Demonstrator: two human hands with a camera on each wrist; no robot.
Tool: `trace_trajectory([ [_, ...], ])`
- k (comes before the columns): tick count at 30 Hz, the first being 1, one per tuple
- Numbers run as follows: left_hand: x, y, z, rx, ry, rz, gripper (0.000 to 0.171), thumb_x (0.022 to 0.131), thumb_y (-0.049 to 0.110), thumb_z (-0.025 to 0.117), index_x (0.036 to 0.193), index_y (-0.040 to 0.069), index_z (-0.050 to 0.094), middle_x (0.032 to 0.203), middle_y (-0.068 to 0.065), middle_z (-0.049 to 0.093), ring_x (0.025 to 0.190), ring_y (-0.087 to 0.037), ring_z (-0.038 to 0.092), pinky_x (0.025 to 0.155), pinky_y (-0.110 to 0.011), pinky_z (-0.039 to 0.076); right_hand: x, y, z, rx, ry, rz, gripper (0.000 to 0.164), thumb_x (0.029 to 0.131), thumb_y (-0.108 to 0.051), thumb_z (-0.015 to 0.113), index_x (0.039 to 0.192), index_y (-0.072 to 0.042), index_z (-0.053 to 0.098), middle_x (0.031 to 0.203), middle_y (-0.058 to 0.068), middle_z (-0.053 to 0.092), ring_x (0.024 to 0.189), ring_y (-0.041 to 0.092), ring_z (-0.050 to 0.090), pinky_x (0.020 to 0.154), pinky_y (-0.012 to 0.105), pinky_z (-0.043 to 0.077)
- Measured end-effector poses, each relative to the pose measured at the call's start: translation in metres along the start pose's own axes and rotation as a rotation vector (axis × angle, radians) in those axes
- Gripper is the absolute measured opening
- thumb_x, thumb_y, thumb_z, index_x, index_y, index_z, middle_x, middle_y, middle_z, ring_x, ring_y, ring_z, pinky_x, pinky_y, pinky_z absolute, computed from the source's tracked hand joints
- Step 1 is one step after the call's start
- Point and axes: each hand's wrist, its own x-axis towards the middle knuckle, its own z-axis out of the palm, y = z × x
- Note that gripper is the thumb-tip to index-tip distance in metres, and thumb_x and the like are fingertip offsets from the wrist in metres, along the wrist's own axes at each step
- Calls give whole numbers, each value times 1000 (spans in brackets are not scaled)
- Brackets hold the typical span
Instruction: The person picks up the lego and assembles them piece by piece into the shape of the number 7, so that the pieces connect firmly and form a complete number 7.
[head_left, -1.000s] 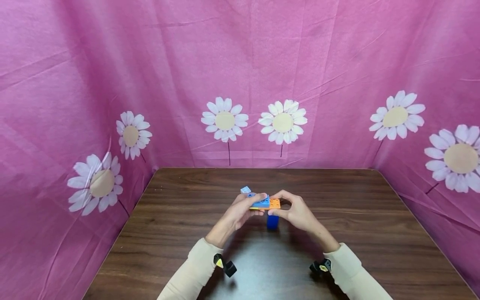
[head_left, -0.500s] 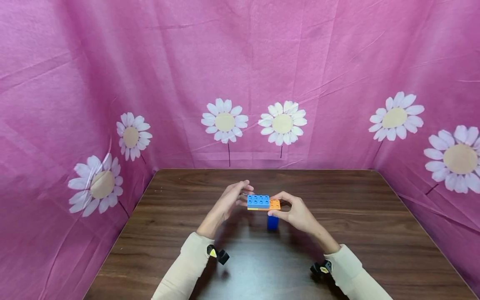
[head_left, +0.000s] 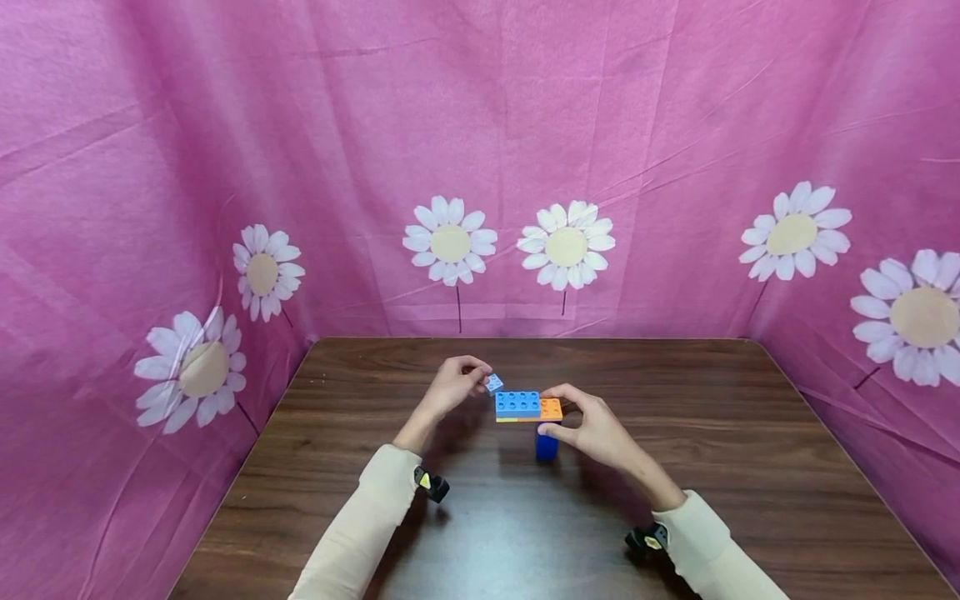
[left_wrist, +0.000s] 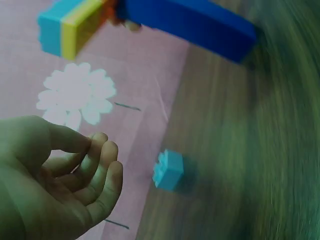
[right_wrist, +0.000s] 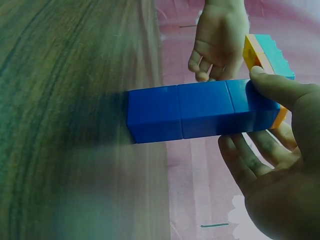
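My right hand [head_left: 596,427] pinches the top of an upright column of dark blue toy bricks [right_wrist: 155,115], thumb on one side and fingers on the other. Across the column's top lies an orange brick [head_left: 551,408], with a yellow brick [left_wrist: 82,25] beside it to the left. A medium blue eight-stud brick [head_left: 517,404] sits over both, overhanging the column. My left hand [head_left: 453,385] is left of this structure, holding nothing, fingers loosely bent. Near its fingertips a small light blue brick [left_wrist: 169,170] stands on the table, apart from the hand in the left wrist view.
The dark wood table [head_left: 360,517] ends at a pink cloth backdrop [head_left: 510,125] printed with white daisies. A small black camera is strapped to each sleeve, the left one [head_left: 432,483] and the right one [head_left: 645,540].
My left hand has let go of the medium blue brick and moved left and away, toward the small light blue brick. My right hand keeps its grip on the column.
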Motion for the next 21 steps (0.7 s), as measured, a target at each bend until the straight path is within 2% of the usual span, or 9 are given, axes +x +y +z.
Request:
trace_trajectory([
  [3,6,-6,-1,183,23,47,21,105,4,58,115,-5,75,102,-26,75,87,-34,71,77,-38,61,-1,0,0,-1,-13,20,45,93,-28,86,131,-14,67,123,10,74,106,25,70,86,36,61],
  [5,9,-9,0,294,41,73,21,102,4,60,114,-2,76,102,-20,75,89,-29,68,77,-32,56,-2,0,0,3,-13,30,45,93,-28,86,131,-13,67,124,11,74,107,27,70,86,38,62],
  [8,14,-12,2,413,37,94,21,99,5,63,115,1,75,106,-15,72,94,-23,64,84,-34,54,-2,0,1,4,-2,36,44,92,-28,86,128,-13,67,123,11,74,107,26,71,86,38,61],
  [11,18,-15,4,480,3,89,24,98,7,67,120,1,73,113,-16,68,104,-26,64,94,-41,56,-3,0,3,4,15,45,43,91,-27,87,126,-13,67,120,11,75,105,26,72,84,35,61],
  [15,21,-20,8,524,-49,50,35,97,12,73,129,-1,68,122,-18,63,118,-33,58,105,-48,52,-3,0,5,16,27,42,43,90,-24,89,125,-12,67,120,12,75,104,27,73,84,35,62],
  [21,25,-30,16,625,-95,34,49,92,15,80,135,-3,63,130,-21,60,126,-37,51,111,-49,48,-5,3,6,22,31,38,43,90,-22,88,126,-12,66,121,12,74,105,28,73,88,41,64],
])
